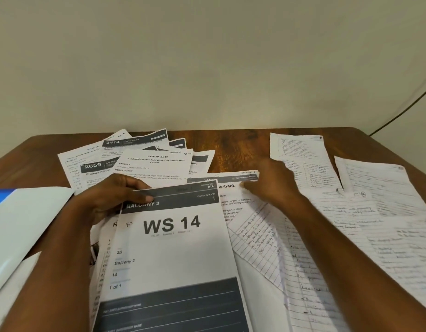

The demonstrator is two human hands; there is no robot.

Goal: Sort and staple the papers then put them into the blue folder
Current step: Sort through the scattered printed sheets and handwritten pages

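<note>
On the brown wooden tabletop (240, 149), the left hand (111, 200) pinches the white printed "WS 14" sheet (173, 255) by its top corner; the right hand (271, 183), fingers loosely spread, presses the neighbouring printed page (231, 200).

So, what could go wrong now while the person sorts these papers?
1. The left hand pinches only the top corner of the WS 14 sheet; sheets beneath may slide out of order.
2. Printed papers and handwritten pages overlap, so groups may get mixed.
</note>
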